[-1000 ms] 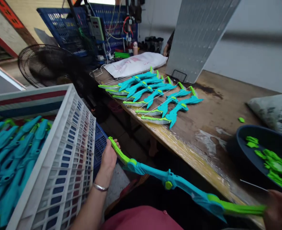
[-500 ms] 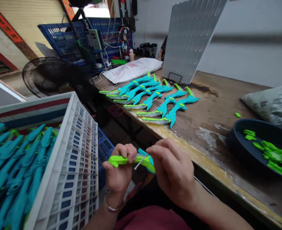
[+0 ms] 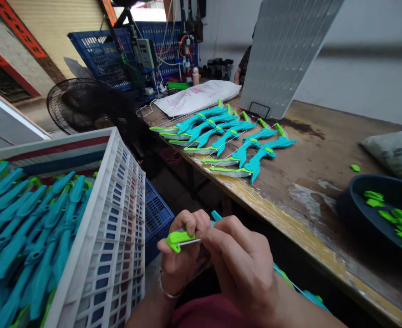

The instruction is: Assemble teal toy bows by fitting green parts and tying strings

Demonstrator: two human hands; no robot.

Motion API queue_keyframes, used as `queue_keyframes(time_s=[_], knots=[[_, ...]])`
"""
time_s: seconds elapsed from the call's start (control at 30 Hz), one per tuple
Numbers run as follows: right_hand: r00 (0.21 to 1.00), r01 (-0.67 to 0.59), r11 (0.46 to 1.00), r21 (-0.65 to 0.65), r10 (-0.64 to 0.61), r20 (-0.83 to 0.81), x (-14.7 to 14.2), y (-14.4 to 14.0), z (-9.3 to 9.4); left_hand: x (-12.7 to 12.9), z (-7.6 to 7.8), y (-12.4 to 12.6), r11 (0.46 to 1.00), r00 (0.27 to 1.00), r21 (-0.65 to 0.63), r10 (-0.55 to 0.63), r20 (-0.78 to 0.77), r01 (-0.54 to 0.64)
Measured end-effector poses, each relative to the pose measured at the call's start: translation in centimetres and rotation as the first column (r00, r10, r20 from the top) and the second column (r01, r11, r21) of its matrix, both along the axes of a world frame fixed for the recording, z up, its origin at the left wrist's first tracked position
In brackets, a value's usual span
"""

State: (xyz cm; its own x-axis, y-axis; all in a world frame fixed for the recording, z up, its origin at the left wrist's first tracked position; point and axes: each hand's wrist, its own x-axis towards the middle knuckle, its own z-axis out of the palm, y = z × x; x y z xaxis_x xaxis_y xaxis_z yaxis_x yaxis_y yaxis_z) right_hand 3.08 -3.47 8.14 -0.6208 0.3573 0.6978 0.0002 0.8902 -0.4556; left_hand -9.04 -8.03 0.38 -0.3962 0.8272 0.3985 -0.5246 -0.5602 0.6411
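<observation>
My left hand [image 3: 180, 262] is closed round the limb of a turquoise and lime-green toy bow [image 3: 179, 238], whose green tip sticks out to the left. From that tip a white bowstring [image 3: 189, 242] runs to the pinched fingers of my right hand [image 3: 243, 255], pressed up close to my left fingers. A bit of turquoise shows above my knuckles; most of the held limb is hidden by my hands. Beyond my right forearm, more turquoise and green bow with its string shows below the table edge. Several strung toy bows [image 3: 233, 134] lie in an overlapping row on the table.
At left, a white plastic crate [image 3: 119, 218] holds many turquoise bow parts. A dark basin [image 3: 349, 200] of green pieces stands on the table [image 3: 313, 159] at right. Behind are a black fan [image 3: 84, 107], a white sack [image 3: 197, 96], an upright grey panel and part of a person.
My right hand has moved left against my left hand. The string end that stuck out loose now lies along the green tip. The view has shifted slightly.
</observation>
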Motion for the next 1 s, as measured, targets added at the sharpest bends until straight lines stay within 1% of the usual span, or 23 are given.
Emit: queue_keyframes(time_s=[0.2,0.4,0.57,0.77,0.93,1.0], knots=[[1.0,-0.005,1.0,-0.023,0.005,0.0,-0.1,-0.1,-0.3,0.0,-0.5,0.2,0.999,1.0,0.026,-0.03,-0.002,0.03],[1.0,0.002,1.0,-0.012,-0.002,0.014,-0.1,0.1,-0.2,0.1,-0.4,0.2,0.999,0.999,0.022,-0.044,0.01,0.044],[1.0,0.005,1.0,-0.001,-0.004,0.017,0.0,0.1,-0.1,0.1,-0.3,0.0,0.998,0.998,-0.008,-0.059,0.035,0.059],[1.0,0.03,0.998,0.046,-0.03,0.007,0.0,0.0,-0.4,0.1,-0.1,-0.2,0.997,1.0,-0.069,-0.025,0.009,0.025],[0.998,-0.04,0.998,0.04,0.038,0.044,-0.1,-0.2,-1.0,0.2,-0.1,-0.1,0.998,0.999,-0.009,-0.055,-0.001,0.055],[0.999,-0.034,0.998,0.044,0.033,0.024,-0.1,-0.3,-1.2,0.2,-0.1,0.0,0.998,0.998,-0.002,-0.064,0.01,0.064]])
